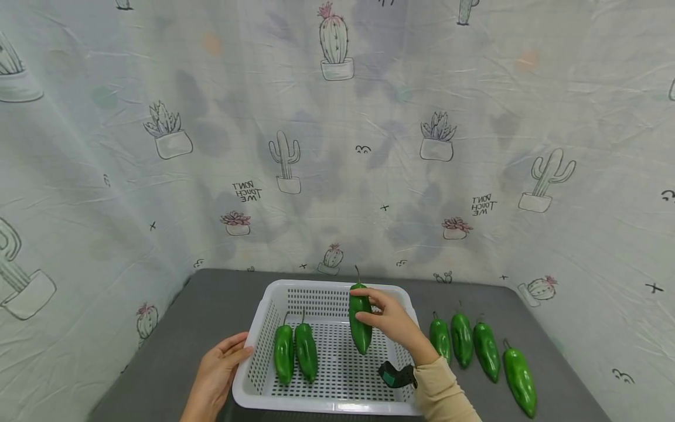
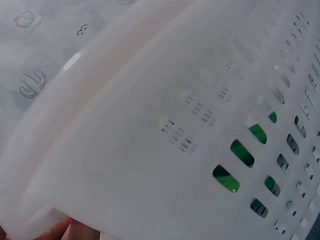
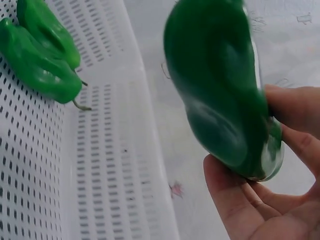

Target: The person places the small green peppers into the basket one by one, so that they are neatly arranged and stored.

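Observation:
A white perforated plastic basket (image 1: pixel 327 404) stands on the grey table. My left hand (image 1: pixel 218 369) grips its left rim, and fingertips (image 2: pixel 55 231) show at the rim in the left wrist view. Over the basket's right half, my right hand (image 1: pixel 390 322) holds a green pepper (image 1: pixel 360 325) between thumb and fingers, stem up; in the right wrist view the pepper (image 3: pixel 215 90) appears large and close. Inside the basket, two more green peppers, one (image 1: pixel 283 354) beside the other (image 1: pixel 306 351), lie side by side in the left half with stems toward the back.
Several green peppers (image 1: pixel 486 351) lie in a row on the table (image 1: pixel 211 305), right of the basket. A black band (image 1: pixel 396 375) is on the right wrist by the sleeve (image 1: pixel 445 390). Behind and beside the table hangs a cactus-printed sheet (image 1: pixel 343 217).

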The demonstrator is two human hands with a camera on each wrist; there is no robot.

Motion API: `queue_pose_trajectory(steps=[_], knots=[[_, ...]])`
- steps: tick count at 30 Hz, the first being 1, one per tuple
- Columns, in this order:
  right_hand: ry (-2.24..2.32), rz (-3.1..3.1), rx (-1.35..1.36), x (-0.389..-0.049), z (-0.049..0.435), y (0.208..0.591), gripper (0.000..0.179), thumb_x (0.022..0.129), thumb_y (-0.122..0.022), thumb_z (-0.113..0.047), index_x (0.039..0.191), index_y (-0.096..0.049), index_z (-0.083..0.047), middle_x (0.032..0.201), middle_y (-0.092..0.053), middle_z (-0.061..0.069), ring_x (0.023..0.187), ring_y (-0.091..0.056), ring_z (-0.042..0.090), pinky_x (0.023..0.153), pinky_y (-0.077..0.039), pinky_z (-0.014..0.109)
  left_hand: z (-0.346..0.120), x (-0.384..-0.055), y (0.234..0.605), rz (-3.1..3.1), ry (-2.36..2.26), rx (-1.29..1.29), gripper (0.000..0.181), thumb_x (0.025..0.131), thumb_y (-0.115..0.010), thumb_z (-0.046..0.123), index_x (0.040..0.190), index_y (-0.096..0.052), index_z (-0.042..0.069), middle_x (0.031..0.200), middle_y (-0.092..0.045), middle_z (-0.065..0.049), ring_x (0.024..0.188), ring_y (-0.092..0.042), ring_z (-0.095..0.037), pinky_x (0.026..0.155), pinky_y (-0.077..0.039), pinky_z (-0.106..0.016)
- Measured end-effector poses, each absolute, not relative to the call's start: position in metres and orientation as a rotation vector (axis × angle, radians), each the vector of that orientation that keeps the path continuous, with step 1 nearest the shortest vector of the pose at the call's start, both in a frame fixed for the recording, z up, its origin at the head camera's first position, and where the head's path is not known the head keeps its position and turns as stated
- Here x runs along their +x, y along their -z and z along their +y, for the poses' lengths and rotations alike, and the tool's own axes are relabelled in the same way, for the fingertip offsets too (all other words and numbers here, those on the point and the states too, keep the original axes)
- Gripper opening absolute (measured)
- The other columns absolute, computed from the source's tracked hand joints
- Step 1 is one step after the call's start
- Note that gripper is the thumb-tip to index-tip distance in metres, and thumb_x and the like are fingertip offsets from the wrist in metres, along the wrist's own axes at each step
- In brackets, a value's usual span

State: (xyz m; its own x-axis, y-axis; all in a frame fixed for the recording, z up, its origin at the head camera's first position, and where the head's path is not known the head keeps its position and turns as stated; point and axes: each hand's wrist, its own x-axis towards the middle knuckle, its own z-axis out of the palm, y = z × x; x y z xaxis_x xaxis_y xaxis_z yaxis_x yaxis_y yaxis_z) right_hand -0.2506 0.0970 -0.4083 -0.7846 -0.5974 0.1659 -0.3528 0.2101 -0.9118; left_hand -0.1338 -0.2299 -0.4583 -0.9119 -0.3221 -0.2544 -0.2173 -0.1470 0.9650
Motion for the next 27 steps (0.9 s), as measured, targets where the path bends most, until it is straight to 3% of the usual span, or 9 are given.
queue_pose_trajectory(steps=[6,19,27], knots=[[1.550,2.267,-0.902,-0.253,0.080,0.412,0.048,0.092,-0.063,-0.018,0.137,-0.049,-0.010,0.130,-0.053,0.018,0.122,-0.050,0.040,0.080,-0.054,0.035,-0.229,-0.135,0.459,-2.000,2.234,0.631,0.061,0.088,-0.067,0.011,0.138,-0.038,-0.009,0.109,-0.064,-0.001,0.088,-0.063,-0.005,0.075,-0.054,-0.024],[1.203,2.408,-0.945,-0.256,0.047,0.422,0.040,0.088,-0.068,-0.021,0.127,-0.060,-0.018,0.128,-0.057,0.010,0.111,-0.055,0.035,0.080,-0.050,0.041,-0.229,-0.135,0.459,-2.008,2.227,0.642,0.063,0.087,-0.068,0.012,0.138,-0.038,-0.008,0.107,-0.064,0.001,0.086,-0.062,-0.004,0.075,-0.053,-0.023],[1.026,2.443,-0.934,-0.258,0.035,0.434,0.038,0.085,-0.071,-0.022,0.123,-0.063,-0.021,0.109,-0.064,0.000,0.088,-0.057,0.015,0.070,-0.048,0.029,-0.230,-0.135,0.460,-2.017,2.232,0.647,0.065,0.086,-0.071,0.014,0.138,-0.039,-0.007,0.102,-0.064,0.005,0.086,-0.062,-0.004,0.075,-0.053,-0.023]])
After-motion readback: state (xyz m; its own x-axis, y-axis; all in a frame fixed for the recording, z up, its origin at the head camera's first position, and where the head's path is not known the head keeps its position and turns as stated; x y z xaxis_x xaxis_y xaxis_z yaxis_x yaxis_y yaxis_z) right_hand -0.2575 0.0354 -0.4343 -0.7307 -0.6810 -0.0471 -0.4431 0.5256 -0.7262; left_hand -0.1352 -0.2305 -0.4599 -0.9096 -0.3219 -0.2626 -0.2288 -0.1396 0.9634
